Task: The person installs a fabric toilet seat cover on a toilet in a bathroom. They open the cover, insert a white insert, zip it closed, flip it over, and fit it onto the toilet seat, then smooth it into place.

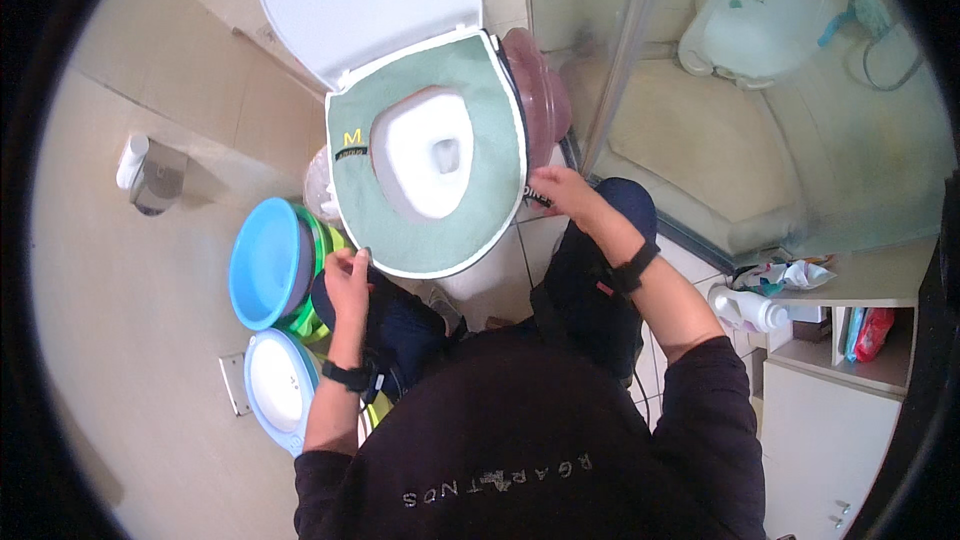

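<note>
A green toilet seat cover with a white border lies over the seat of a white toilet, around its open bowl. The white lid stands raised behind it. At the cover's front left edge, my left hand is closed, its fingertips pinching the border. My right hand is closed on a small dark tab at the cover's right edge. A black band circles each of my wrists.
Blue and green basins lean by the left wall, with a white-and-blue basin nearer me. Pink basins stand right of the toilet. A glass shower screen, a white bottle and a cabinet are at the right.
</note>
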`<state>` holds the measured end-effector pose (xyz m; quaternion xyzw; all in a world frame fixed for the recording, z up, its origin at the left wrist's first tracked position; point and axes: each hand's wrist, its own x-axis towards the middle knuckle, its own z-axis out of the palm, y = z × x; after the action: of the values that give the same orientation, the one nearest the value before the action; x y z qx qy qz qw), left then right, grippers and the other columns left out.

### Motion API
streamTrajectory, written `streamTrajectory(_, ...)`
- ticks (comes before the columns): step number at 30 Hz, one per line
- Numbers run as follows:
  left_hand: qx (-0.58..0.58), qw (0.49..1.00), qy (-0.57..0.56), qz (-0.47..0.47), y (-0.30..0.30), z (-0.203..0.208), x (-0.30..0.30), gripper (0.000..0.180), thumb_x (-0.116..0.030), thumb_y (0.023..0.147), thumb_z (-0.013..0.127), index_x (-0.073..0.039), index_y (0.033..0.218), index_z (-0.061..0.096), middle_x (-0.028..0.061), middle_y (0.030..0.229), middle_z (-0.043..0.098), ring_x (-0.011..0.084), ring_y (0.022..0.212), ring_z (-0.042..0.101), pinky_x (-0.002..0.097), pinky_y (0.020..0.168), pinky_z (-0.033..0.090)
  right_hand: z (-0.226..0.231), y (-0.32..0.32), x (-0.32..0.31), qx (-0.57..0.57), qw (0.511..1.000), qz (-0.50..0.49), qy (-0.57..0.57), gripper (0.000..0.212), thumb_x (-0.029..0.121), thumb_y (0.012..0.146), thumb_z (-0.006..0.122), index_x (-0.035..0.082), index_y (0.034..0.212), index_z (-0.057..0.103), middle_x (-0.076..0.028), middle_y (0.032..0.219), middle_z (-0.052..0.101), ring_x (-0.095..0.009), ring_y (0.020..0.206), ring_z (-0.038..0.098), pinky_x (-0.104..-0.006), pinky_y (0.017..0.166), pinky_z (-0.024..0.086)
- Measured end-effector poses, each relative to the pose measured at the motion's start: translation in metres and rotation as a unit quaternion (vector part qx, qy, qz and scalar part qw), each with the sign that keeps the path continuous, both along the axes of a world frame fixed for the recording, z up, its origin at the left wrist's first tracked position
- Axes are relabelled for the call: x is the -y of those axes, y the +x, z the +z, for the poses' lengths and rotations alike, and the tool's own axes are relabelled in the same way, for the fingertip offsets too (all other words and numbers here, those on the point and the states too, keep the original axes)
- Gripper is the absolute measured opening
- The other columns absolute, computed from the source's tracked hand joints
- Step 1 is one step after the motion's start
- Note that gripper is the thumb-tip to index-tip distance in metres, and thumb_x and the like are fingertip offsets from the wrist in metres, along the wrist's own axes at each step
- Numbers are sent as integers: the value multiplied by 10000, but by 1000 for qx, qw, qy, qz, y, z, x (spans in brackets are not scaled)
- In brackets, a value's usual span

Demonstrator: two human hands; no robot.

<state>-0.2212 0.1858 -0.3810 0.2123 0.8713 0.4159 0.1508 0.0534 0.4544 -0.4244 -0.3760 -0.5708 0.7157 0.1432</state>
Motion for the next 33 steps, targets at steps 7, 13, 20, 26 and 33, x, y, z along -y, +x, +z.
streamTrajectory(7,-342,839,88,-413,100,25,-71,275,-109,766,723,-46,1027,663,132,1052,617,335,1003,578,416,869,477,-19,7,32,-10,995,-41,87,257,207,857,646,6,1018,640,-50,899,659,-178,836,622,-322,741,497)
streamTrajectory(13,-327,854,69,-398,147,11,-154,339,-66,765,685,-60,1101,648,133,1058,638,328,976,580,408,863,468,33,-6,59,54,878,-119,461,201,180,820,637,40,965,634,-139,913,638,-340,843,624,-424,743,491)
streamTrajectory(20,-196,916,142,-320,131,-17,-166,101,-72,849,662,-44,936,703,121,882,684,276,816,632,353,777,498,26,22,33,-71,937,-201,277,182,159,871,619,32,998,648,-127,952,655,-256,856,642,-367,759,496)
streamTrajectory(26,-73,948,141,-275,126,-24,-162,181,-76,905,638,-18,1071,681,108,899,672,195,831,634,317,777,507,-5,6,48,18,962,-83,259,329,189,851,663,19,1131,627,-160,1033,655,-274,944,645,-361,821,504)
streamTrajectory(33,-168,925,119,-320,138,-6,-157,225,-71,848,675,-38,1071,673,99,880,638,240,840,589,349,754,481,-6,5,46,99,944,-71,306,199,231,851,652,46,906,602,-138,903,640,-339,832,625,-437,725,486)
